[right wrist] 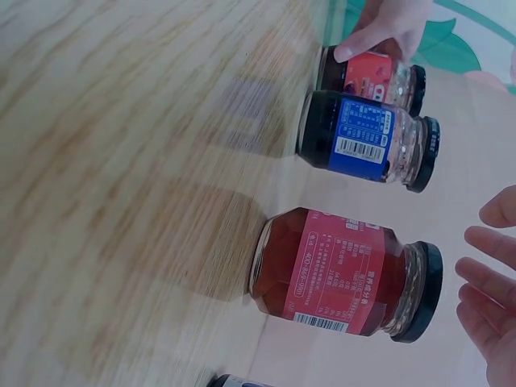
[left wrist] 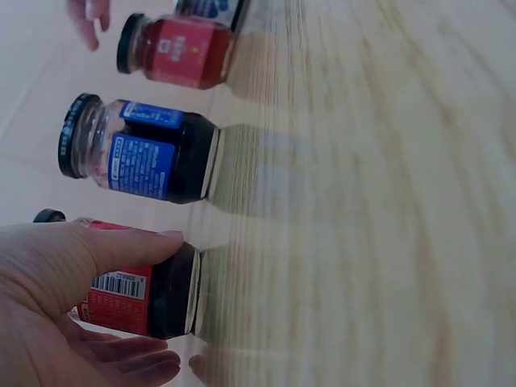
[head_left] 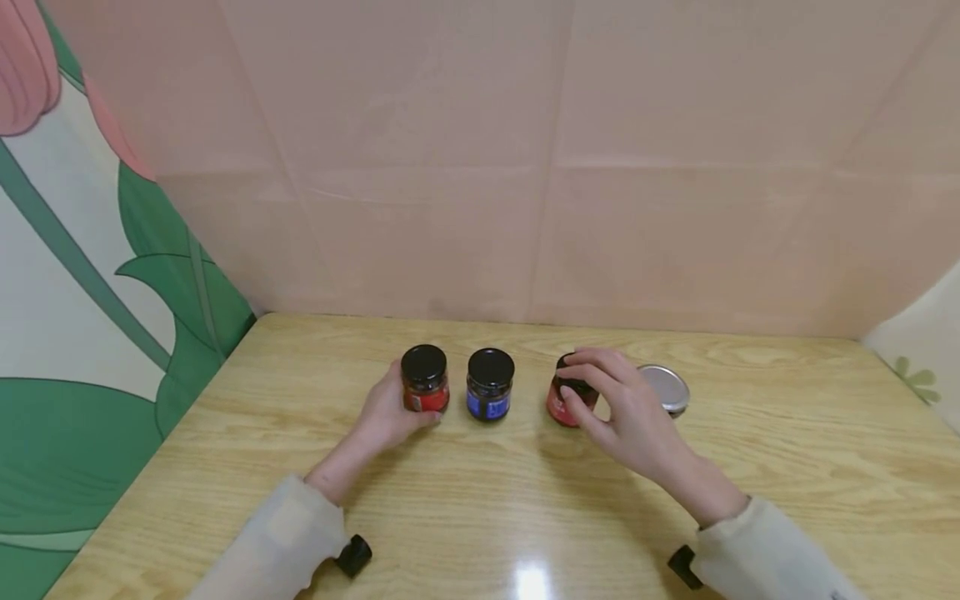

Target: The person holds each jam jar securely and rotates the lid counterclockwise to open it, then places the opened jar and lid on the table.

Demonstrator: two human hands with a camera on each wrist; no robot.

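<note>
At a wood-grain table (head_left: 442, 517), a person's left hand (head_left: 384, 410) is grasping a black-lidded jar with a red label (head_left: 426, 379), the thumb lying across its side and the fingers curling behind. The right hand (head_left: 626, 410) is holding nothing, its loosely bent fingers hovering just beside the black lid of a pink-labelled jar (right wrist: 347, 278). Between the two, a blue-labelled jar (head_left: 490, 390) is standing upright; a silver-lidded jar (head_left: 666, 386) is sitting beyond the right hand, partly hidden by it. The handling appears to be calling for a low grip on the red-labelled jar, keeping it upright and clear of its blue-labelled neighbour. The right fingers would best be spreading evenly around the lid before closing, since a one-sided nudge could be tipping the glass.
</note>
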